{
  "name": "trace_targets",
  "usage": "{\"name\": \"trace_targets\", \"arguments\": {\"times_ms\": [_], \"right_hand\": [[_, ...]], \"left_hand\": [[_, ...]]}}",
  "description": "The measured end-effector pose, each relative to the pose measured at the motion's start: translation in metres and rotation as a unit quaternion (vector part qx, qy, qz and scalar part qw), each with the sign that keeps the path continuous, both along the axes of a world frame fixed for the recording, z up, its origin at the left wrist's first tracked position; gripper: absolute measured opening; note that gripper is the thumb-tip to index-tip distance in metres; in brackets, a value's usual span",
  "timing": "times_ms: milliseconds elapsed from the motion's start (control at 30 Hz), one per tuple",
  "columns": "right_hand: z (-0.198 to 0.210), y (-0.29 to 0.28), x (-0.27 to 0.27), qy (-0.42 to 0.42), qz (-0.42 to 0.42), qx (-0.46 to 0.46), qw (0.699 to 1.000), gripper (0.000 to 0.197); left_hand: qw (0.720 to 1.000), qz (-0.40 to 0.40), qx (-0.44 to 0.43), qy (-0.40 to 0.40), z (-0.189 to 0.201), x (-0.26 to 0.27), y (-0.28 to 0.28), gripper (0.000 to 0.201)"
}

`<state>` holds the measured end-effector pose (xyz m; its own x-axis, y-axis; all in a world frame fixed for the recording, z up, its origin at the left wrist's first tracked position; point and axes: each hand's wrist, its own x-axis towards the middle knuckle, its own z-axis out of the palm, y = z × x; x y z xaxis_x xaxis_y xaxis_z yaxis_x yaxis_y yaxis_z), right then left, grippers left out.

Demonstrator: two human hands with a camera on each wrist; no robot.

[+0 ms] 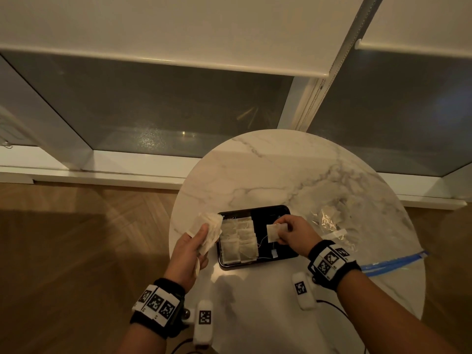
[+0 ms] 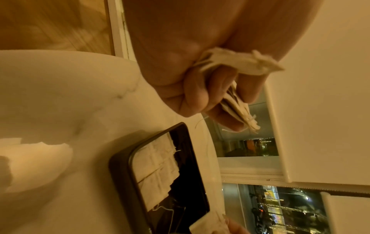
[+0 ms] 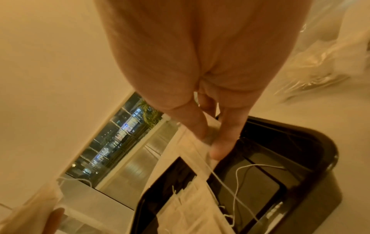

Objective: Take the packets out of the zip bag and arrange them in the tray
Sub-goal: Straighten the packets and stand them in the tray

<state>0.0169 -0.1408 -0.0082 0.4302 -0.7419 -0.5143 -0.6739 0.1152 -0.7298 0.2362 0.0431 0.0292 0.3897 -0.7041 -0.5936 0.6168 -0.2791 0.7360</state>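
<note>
A black tray (image 1: 283,256) sits on the round marble table (image 1: 281,169), its left half covered by several pale tea packets (image 1: 238,241) laid in rows. My left hand (image 1: 194,247) grips a bunch of packets (image 1: 208,227) just left of the tray; the same bunch (image 2: 238,66) shows squeezed between the fingers (image 2: 200,98). My right hand (image 1: 288,231) pinches one packet (image 1: 274,232) above the tray's bare right half, its string and tag (image 1: 274,253) dangling into the tray. From the right wrist, thumb and finger pinch that packet (image 3: 192,145) over the tray (image 3: 312,158).
The clear zip bag (image 1: 332,223) with a blue seal (image 1: 393,261) lies crumpled right of the tray, more packets inside. The table edge is close on the left, with wooden floor (image 1: 76,251) below. A window and roller blinds stand behind.
</note>
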Motion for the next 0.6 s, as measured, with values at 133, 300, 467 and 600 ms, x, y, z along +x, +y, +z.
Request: {"name": "trace_targets", "arguments": {"times_ms": [133, 300, 467, 600], "right_hand": [[-0.016, -0.008, 0.019, 0.081, 0.016, -0.055, 0.995, 0.030], [-0.023, -0.010, 0.044, 0.142, 0.009, -0.084, 0.986, 0.024], [-0.035, -0.013, 0.057, 0.159, -0.010, -0.092, 0.983, 0.030], [-0.042, -0.015, 0.061, 0.171, -0.028, -0.099, 0.980, 0.029]], "left_hand": [[0.999, -0.011, 0.030, -0.007, -0.011, -0.007, 0.000, 0.036], [0.999, -0.009, 0.049, -0.007, -0.015, -0.013, -0.005, 0.029], [0.998, -0.006, 0.059, -0.013, -0.017, -0.015, -0.008, 0.037], [0.997, -0.002, 0.056, -0.047, -0.020, -0.014, -0.012, 0.034]]}}
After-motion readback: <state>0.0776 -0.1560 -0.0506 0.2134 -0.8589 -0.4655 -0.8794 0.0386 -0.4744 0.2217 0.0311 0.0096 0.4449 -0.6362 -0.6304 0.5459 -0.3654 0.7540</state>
